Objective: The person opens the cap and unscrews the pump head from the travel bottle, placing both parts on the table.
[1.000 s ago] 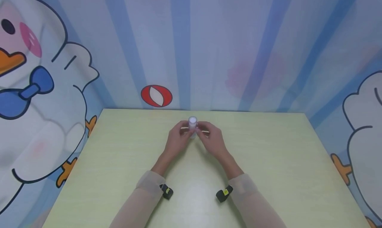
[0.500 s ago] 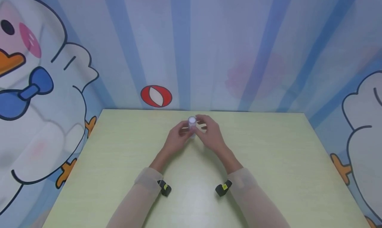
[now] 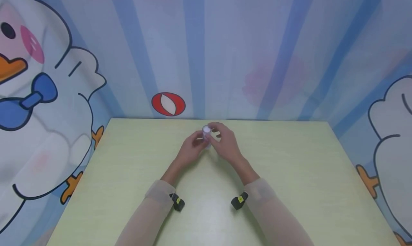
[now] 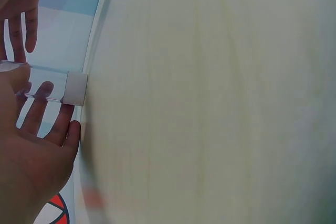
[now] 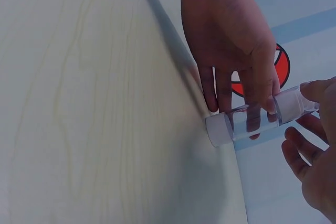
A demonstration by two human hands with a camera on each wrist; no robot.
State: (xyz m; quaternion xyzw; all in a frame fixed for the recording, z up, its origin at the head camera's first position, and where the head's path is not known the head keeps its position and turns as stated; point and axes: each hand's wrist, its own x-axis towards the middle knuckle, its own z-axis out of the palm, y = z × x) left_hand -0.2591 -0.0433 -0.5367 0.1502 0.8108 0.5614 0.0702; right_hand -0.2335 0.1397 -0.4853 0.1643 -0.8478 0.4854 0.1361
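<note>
A small clear cylindrical bottle (image 3: 206, 134) with a whitish top and a white bottom end (image 5: 218, 129) is between the hands at the far middle of the table. My left hand (image 3: 189, 148) grips its clear body, thumb on the near side and fingers behind, as the right wrist view shows. My right hand (image 3: 227, 145) holds the bottle's top, the cap (image 5: 292, 104), between thumb and fingers. In the left wrist view the white bottom end (image 4: 75, 88) points toward the table. Whether it touches the tabletop, I cannot tell.
The pale wooden table (image 3: 128, 167) ends at a back edge just beyond the hands. Behind it rises a blue striped printed backdrop (image 3: 225, 60) with cartoon ducks and a red ball print. A small black device (image 3: 177, 202) sits at each wrist.
My right hand has shifted up and slightly left, from the bottle's side to its top, with its fingers now higher around the cap. The left hand keeps its grip, almost still.
</note>
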